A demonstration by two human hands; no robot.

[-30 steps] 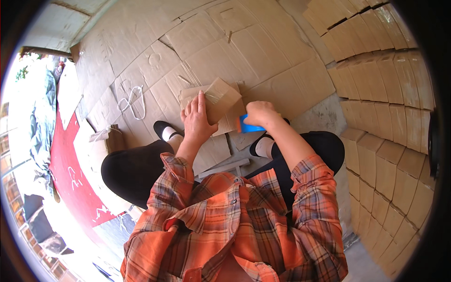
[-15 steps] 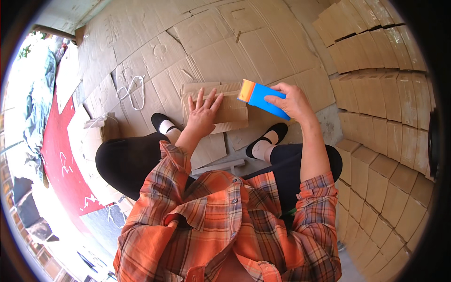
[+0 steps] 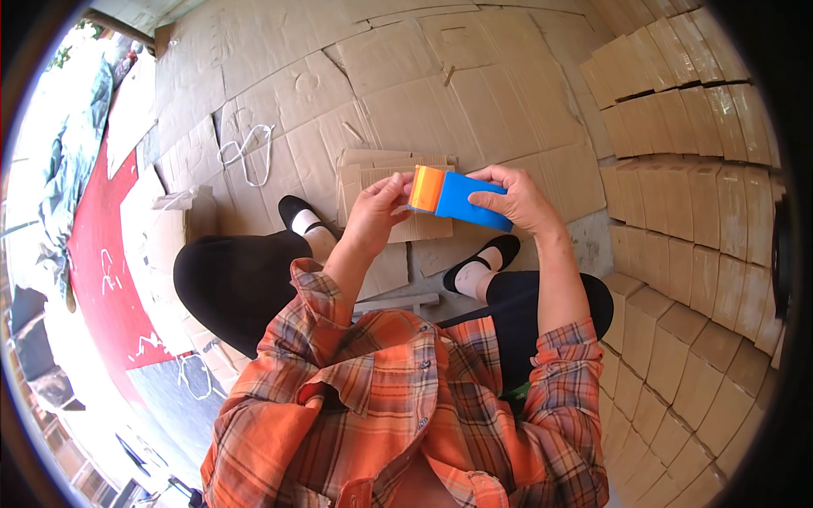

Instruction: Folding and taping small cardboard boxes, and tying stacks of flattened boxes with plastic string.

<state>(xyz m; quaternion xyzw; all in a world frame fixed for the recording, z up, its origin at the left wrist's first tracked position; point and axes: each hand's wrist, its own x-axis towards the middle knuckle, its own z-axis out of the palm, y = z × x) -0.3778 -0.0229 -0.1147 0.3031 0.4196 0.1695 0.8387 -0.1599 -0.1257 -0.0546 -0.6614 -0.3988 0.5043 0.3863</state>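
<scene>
My right hand [image 3: 521, 199] grips a blue tape dispenser [image 3: 474, 201] with an orange end, thumb on its near face. My left hand [image 3: 375, 212] is at the orange end, its thumb and fingers pinched together. Whatever lies between those fingertips is too small to make out. Below both hands, between my feet, lies a small stack of brown cardboard [image 3: 360, 173], partly hidden by the hands and the dispenser.
Flattened cardboard sheets [image 3: 474, 93] cover the floor. Rows of brown cartons [image 3: 677, 190] are stacked along the right. A loop of white string [image 3: 269, 152] lies at the left, with a carton [image 3: 199, 212] beside my left knee. A low stool [image 3: 398, 303] is under me.
My left hand has lifted off the cardboard, where it lay spread, and closed its fingers at the dispenser's orange end. My right hand has brought the dispenser slightly left and down, turning it more level.
</scene>
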